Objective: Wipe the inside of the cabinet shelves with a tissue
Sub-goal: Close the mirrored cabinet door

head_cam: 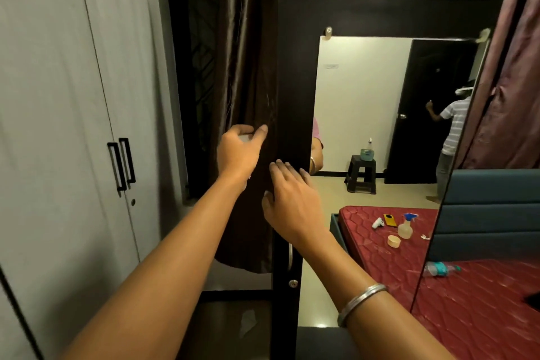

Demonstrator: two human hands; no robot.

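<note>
My left hand (238, 152) is raised beside the brown curtain, its fingers curled round a small white wad, apparently the tissue (245, 137). My right hand (292, 202), with a metal bangle on its wrist, lies with straight fingers against the left edge of the dark cabinet door (292, 82), just below and right of the left hand. The door carries a tall mirror (365, 96), a metal handle (290, 256) and a keyhole (293, 283) lower down. No shelf interior shows.
A brown curtain (248, 67) hangs just left of the cabinet. A white wardrobe with black handles (122, 164) fills the left. A red mattress (482, 310) with a water bottle (441, 269) lies at right. A white scrap (248, 323) lies on the dark surface below.
</note>
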